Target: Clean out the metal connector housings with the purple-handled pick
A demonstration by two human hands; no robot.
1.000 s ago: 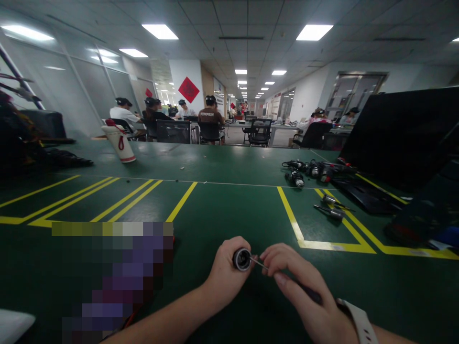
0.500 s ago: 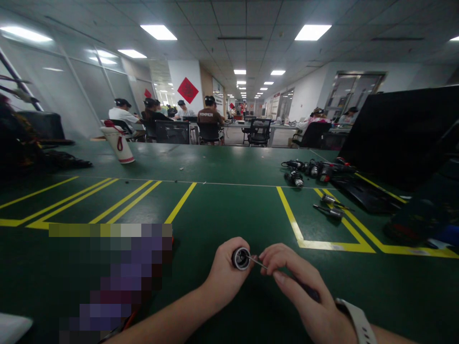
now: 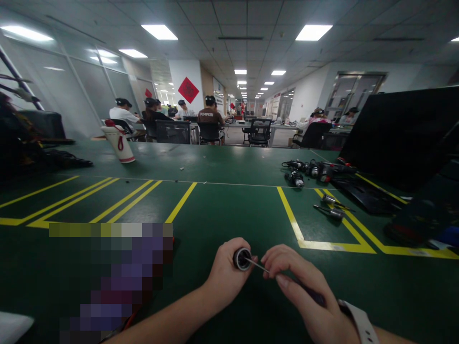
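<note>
A: What is held in the left hand [image 3: 224, 272]?

B: A dark cylinder [image 3: 242, 259] is gripped there, with the fingers wrapped around its side. Its open end, rimmed in silver, is turned toward the camera.

A: And in the right hand [image 3: 306, 289]?

B: A tool [image 3: 258, 266] is clasped. Its dark handle is partly hidden by the palm, and its thin metal shaft is pointed toward the left hand, the tip set at the cylinder's mouth. Whether the inner wall is touched cannot be told. A pale strap [image 3: 359, 322] is worn on that wrist.

A: What is seen beyond the right hand?

B: Two metal parts [image 3: 335, 214] are laid on the desk [image 3: 233, 210], ahead and to the right, by yellow tape [image 3: 291, 217]. Farther ahead, black-and-silver parts [image 3: 297, 178] are clustered.

A: And to the left of the left hand?

B: A pixelated patch [image 3: 125, 277] is shown; what is covered cannot be told. Well ahead of that hand, leftward, a white cup [image 3: 124, 147] is placed.
</note>
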